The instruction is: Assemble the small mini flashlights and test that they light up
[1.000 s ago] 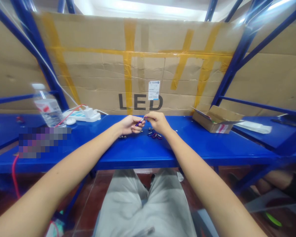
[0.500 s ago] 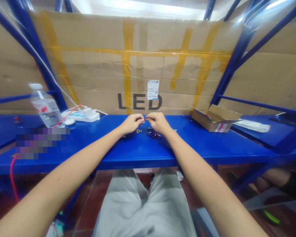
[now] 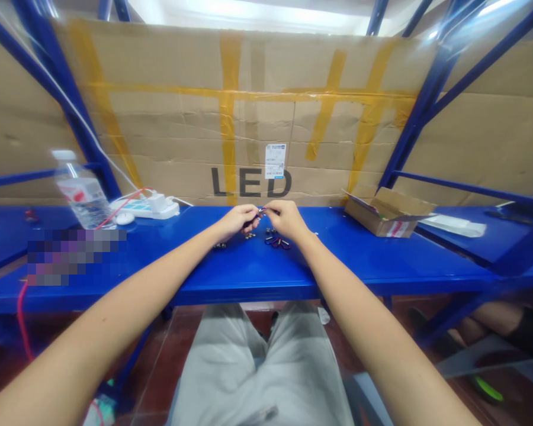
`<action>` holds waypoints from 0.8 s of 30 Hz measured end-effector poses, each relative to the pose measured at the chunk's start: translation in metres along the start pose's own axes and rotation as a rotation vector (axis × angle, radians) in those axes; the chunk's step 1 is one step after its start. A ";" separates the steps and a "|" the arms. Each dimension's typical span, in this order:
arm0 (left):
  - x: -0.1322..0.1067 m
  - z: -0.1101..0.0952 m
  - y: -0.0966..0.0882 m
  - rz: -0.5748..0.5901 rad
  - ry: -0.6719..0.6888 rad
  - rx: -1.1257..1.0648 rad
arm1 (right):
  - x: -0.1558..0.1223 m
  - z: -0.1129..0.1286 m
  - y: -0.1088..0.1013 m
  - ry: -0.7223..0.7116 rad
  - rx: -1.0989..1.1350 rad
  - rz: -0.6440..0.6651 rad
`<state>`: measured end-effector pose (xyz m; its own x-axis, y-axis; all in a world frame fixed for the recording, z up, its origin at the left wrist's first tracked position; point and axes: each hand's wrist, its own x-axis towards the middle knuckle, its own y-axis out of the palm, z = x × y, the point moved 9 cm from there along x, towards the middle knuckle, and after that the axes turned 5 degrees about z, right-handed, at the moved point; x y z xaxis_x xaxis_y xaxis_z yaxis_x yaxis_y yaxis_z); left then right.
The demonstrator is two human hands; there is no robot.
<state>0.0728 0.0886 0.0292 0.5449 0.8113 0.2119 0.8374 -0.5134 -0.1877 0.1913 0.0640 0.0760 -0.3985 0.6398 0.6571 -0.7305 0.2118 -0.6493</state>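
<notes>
My left hand (image 3: 241,220) and my right hand (image 3: 286,216) meet over the blue table (image 3: 249,266). Between their fingertips is a thin purple-red piece (image 3: 263,210) with a shiny silver bit. It is too small to make out fully, and the fingers cover part of it. Both hands are closed in a pinch. Just below my right hand lie purple loops (image 3: 275,242) with silver rods, beside small dark metal parts (image 3: 270,232). Small brass-coloured pieces (image 3: 250,235) rest under my left hand. More small metal bits (image 3: 221,245) lie near my left wrist, partly hidden by it.
A water bottle (image 3: 82,195) and a white power strip (image 3: 148,207) stand at the left, with a red cable (image 3: 22,319) hanging off the edge. At the right is an open cardboard box (image 3: 388,213). A large cardboard sheet (image 3: 169,136) closes off the back.
My left hand has turned slightly and its fingers have shifted on the piece. My right fingers have moved a little. More of the metal bits by my left wrist shows.
</notes>
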 end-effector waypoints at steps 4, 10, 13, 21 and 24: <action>0.000 0.004 -0.017 -0.056 -0.064 0.097 | 0.000 -0.009 -0.005 0.074 -0.008 -0.044; -0.008 -0.010 -0.040 -0.050 -0.012 0.891 | 0.000 -0.014 -0.007 0.100 -0.002 -0.050; -0.014 -0.012 -0.037 0.047 -0.011 1.139 | -0.001 -0.014 -0.007 0.104 0.003 -0.046; -0.017 -0.014 -0.008 0.250 0.081 1.477 | -0.001 -0.014 -0.007 0.110 0.000 -0.051; -0.018 -0.016 0.000 0.265 0.117 1.580 | 0.000 -0.013 -0.007 0.102 -0.001 -0.057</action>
<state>0.0635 0.0698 0.0407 0.7226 0.6878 0.0691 -0.1174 0.2206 -0.9683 0.2040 0.0723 0.0751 -0.2980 0.6987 0.6504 -0.7494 0.2508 -0.6128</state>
